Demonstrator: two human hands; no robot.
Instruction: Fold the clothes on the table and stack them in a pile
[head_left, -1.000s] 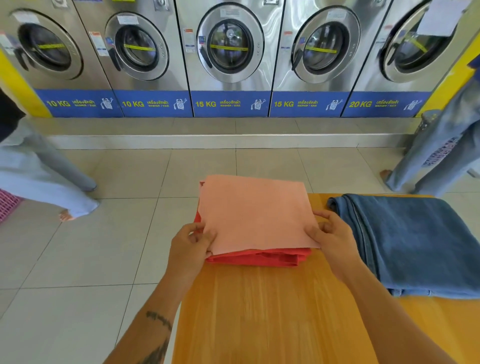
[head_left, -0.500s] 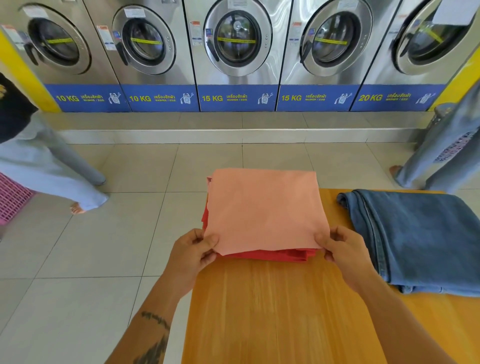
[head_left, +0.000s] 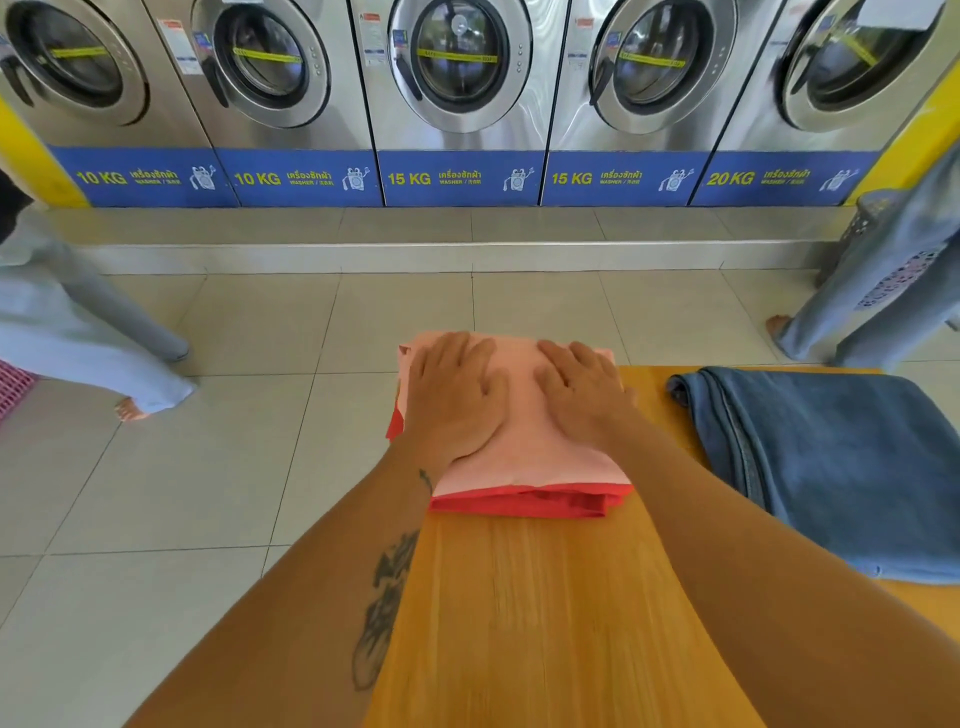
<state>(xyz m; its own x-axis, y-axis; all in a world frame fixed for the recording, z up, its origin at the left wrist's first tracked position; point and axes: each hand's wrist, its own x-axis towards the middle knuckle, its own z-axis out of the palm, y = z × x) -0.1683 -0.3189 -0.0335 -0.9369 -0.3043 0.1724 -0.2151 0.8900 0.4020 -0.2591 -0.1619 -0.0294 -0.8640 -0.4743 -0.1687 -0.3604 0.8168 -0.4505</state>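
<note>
The pink garment (head_left: 524, 441), folded to a near-square panel, lies on top of the red garment (head_left: 524, 503) at the far left corner of the table (head_left: 545, 623). Half a second ago you were pinching its near corners, one in each hand; now both hands have let go and moved up onto the cloth. Your left hand (head_left: 452, 400) lies palm-down on the left half, fingers spread and pointing away from you, grasping nothing. Your right hand (head_left: 582, 395) lies flat on the right half in the same manner — open, fingers splayed, pressing on the fabric. The two hands sit side by side, a narrow strip of pink showing between them.

The pink cloth is smooth and matte, without visible creases. The red garment beneath is folded thicker; its layered edges show along the near side, and one corner pokes out at the left, past the table edge. The table top is orange-brown wood with a lengthwise grain. To the right, apart from the stack, lies a folded blue denim piece (head_left: 831, 467) — coarse weave, stitched seam along its left edge. Beyond the table are a pale tiled floor (head_left: 208, 467) and a row of steel front-loading washers (head_left: 457, 78) with round glass doors.
</note>
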